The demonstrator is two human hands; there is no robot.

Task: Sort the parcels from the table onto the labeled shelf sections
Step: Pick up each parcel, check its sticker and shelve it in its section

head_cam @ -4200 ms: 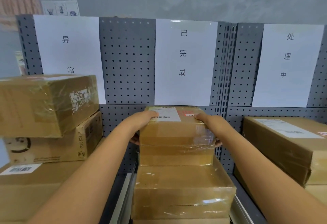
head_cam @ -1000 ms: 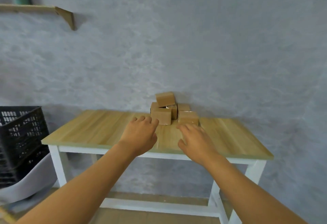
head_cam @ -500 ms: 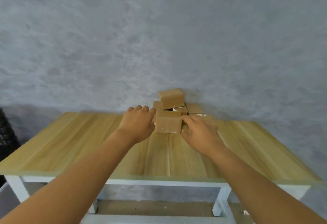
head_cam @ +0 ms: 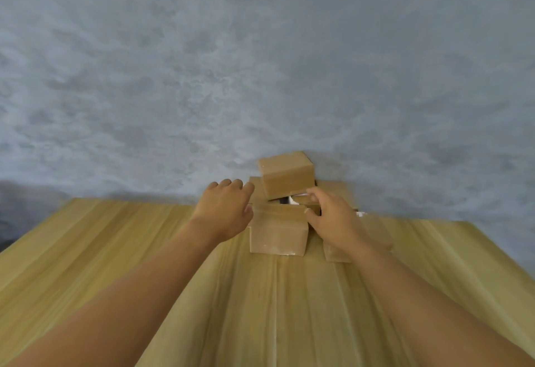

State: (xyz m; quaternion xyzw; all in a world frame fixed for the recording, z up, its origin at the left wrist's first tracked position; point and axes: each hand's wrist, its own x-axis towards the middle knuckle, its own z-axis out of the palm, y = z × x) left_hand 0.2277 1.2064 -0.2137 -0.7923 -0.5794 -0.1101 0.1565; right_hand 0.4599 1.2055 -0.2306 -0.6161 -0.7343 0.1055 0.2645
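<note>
my left hand and right hand, fingers loosely spread and gripping nothing, flank the front parcel on the table, which looks light, stiff, smooth-taped cardboard, so i'd clamp its two side faces.

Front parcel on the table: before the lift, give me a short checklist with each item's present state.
1. Left hand at the left side of the front parcel: ok, thumb at its edge.
2. Right hand at its right side: ok, fingers at the top corner.
3. Grip closed on it: not ok, both hands open.
4. Top parcel off the front parcel: cannot tell; it sits tilted on those behind.
5. Parcel under the right wrist apart from the front one: ok.
6. Table edge far off: ok.
</note>
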